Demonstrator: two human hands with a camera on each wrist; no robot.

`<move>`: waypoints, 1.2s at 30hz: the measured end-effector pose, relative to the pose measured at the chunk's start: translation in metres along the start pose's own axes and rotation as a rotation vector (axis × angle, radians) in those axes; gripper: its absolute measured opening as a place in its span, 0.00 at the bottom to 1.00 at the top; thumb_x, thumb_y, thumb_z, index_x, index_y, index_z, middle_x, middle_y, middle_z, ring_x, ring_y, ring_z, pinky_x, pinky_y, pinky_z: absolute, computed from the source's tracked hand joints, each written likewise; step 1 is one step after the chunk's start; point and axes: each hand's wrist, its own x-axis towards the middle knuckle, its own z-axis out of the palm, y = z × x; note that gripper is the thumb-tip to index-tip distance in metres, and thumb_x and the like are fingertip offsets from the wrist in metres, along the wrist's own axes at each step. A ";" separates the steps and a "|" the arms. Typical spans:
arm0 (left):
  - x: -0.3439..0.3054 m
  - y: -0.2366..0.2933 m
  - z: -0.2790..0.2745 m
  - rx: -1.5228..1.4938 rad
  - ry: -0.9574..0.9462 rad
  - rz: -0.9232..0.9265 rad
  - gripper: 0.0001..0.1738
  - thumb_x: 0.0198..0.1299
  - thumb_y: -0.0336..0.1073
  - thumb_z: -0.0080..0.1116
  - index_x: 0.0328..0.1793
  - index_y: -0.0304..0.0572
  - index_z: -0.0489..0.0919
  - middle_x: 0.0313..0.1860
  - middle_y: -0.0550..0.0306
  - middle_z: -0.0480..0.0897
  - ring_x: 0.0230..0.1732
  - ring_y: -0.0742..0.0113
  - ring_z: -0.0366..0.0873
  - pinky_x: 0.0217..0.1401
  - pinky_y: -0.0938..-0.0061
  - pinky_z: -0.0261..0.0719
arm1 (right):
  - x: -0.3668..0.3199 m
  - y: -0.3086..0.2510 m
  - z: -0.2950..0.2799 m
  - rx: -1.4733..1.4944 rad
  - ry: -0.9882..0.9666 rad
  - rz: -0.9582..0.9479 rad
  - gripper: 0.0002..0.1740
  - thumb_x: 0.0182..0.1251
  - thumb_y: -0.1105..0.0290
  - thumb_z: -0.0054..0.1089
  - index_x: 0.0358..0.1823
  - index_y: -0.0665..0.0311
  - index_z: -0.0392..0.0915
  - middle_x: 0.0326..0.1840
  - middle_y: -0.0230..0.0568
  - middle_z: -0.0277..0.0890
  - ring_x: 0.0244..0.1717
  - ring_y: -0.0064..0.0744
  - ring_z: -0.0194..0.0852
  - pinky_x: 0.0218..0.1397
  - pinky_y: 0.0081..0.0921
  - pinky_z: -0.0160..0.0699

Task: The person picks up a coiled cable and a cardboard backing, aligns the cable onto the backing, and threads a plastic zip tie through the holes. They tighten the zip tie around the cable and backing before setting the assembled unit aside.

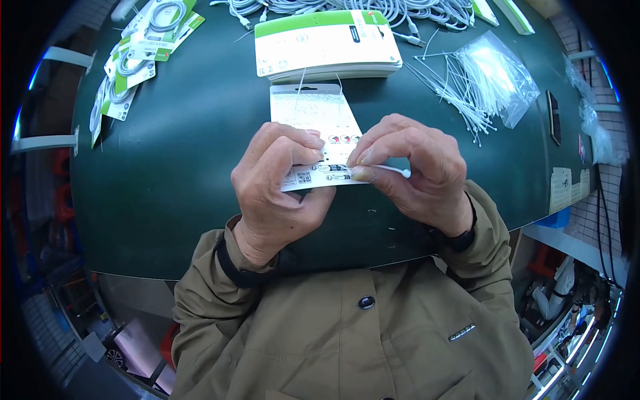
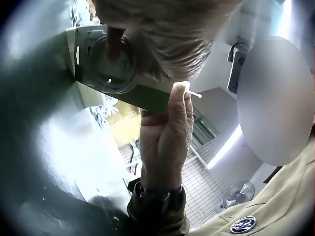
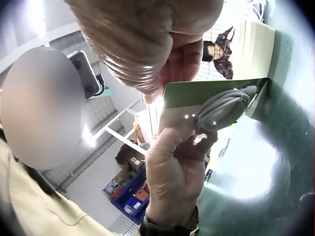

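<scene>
My left hand (image 1: 283, 183) grips a white printed packaging card (image 1: 307, 110) by its lower left part, fingers on the printed face and thumb beneath. On the card's other, green-and-white face lies a coiled grey cable (image 3: 221, 110). At the card's lower right edge my right hand (image 1: 420, 167) pinches a white cable tie (image 1: 393, 171) between thumb and fingers, its small head sticking out to the right. Two thin white strands (image 1: 340, 90) rise from the card near its top. The pinched end of the tie is hidden by the fingertips.
A stack of green-and-white cards (image 1: 320, 50) sits just beyond the held card. Carded cables (image 1: 137, 57) lie at the far left, loose grey cables (image 1: 427, 10) at the back. Right of the stack are loose cable ties (image 1: 460, 93), a clear plastic bag (image 1: 510, 80) and a dark phone-like object (image 1: 554, 117).
</scene>
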 end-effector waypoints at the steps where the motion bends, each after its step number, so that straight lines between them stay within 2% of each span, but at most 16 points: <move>1: -0.001 -0.001 -0.001 -0.030 0.006 -0.018 0.19 0.42 0.21 0.79 0.36 0.41 0.79 0.38 0.51 0.86 0.43 0.54 0.90 0.46 0.65 0.88 | 0.000 -0.001 0.001 -0.004 0.005 0.005 0.11 0.67 0.79 0.79 0.44 0.64 0.83 0.39 0.46 0.91 0.41 0.37 0.92 0.42 0.28 0.88; 8: -0.016 -0.002 0.006 -0.191 0.102 -0.178 0.21 0.42 0.19 0.83 0.33 0.47 0.79 0.50 0.56 0.83 0.54 0.61 0.85 0.56 0.68 0.84 | -0.001 -0.001 0.002 -0.062 -0.016 -0.041 0.12 0.66 0.78 0.80 0.44 0.64 0.83 0.39 0.45 0.91 0.40 0.37 0.93 0.41 0.28 0.89; 11: -0.020 -0.003 0.006 -0.207 0.092 -0.193 0.21 0.42 0.19 0.83 0.31 0.48 0.79 0.51 0.56 0.81 0.54 0.64 0.83 0.55 0.70 0.82 | -0.003 -0.002 0.003 -0.070 -0.028 -0.030 0.12 0.66 0.78 0.80 0.44 0.63 0.83 0.38 0.45 0.91 0.40 0.37 0.93 0.40 0.28 0.89; 19: -0.018 0.001 0.006 -0.199 0.066 -0.194 0.21 0.41 0.21 0.84 0.30 0.49 0.79 0.46 0.58 0.81 0.48 0.64 0.80 0.50 0.71 0.79 | -0.005 -0.003 0.004 -0.091 -0.036 -0.050 0.14 0.66 0.76 0.80 0.45 0.61 0.81 0.37 0.44 0.91 0.39 0.37 0.93 0.38 0.28 0.88; 22: -0.017 0.001 0.006 -0.193 0.073 -0.192 0.21 0.40 0.21 0.84 0.30 0.49 0.79 0.45 0.58 0.81 0.48 0.64 0.80 0.49 0.70 0.79 | -0.004 -0.007 0.008 -0.061 0.005 -0.024 0.12 0.63 0.81 0.76 0.43 0.63 0.81 0.39 0.41 0.88 0.39 0.40 0.93 0.36 0.31 0.89; 25: -0.017 0.001 0.007 -0.179 0.071 -0.189 0.21 0.40 0.21 0.83 0.30 0.49 0.79 0.44 0.58 0.82 0.47 0.63 0.80 0.49 0.70 0.79 | -0.004 -0.006 0.009 -0.070 0.009 -0.055 0.13 0.62 0.80 0.77 0.43 0.63 0.81 0.39 0.42 0.88 0.39 0.40 0.93 0.36 0.31 0.89; 28: -0.017 0.001 0.006 -0.168 0.065 -0.185 0.21 0.40 0.21 0.83 0.30 0.49 0.79 0.44 0.58 0.82 0.46 0.63 0.80 0.48 0.70 0.78 | -0.007 -0.001 0.008 -0.085 -0.016 -0.110 0.17 0.65 0.76 0.81 0.48 0.60 0.79 0.39 0.44 0.91 0.37 0.36 0.93 0.35 0.28 0.87; 31: -0.017 0.000 0.007 -0.166 0.063 -0.189 0.20 0.40 0.21 0.82 0.30 0.48 0.79 0.43 0.57 0.82 0.46 0.62 0.80 0.48 0.69 0.78 | -0.006 -0.004 0.012 -0.056 0.025 -0.100 0.14 0.61 0.81 0.78 0.44 0.64 0.81 0.39 0.43 0.88 0.38 0.40 0.92 0.35 0.31 0.89; 36: -0.014 0.002 0.005 -0.147 0.053 -0.191 0.20 0.40 0.21 0.82 0.31 0.48 0.79 0.43 0.57 0.82 0.45 0.62 0.80 0.48 0.69 0.78 | -0.007 -0.005 0.011 -0.070 0.028 -0.116 0.15 0.60 0.81 0.78 0.45 0.64 0.81 0.40 0.44 0.89 0.38 0.41 0.92 0.36 0.31 0.90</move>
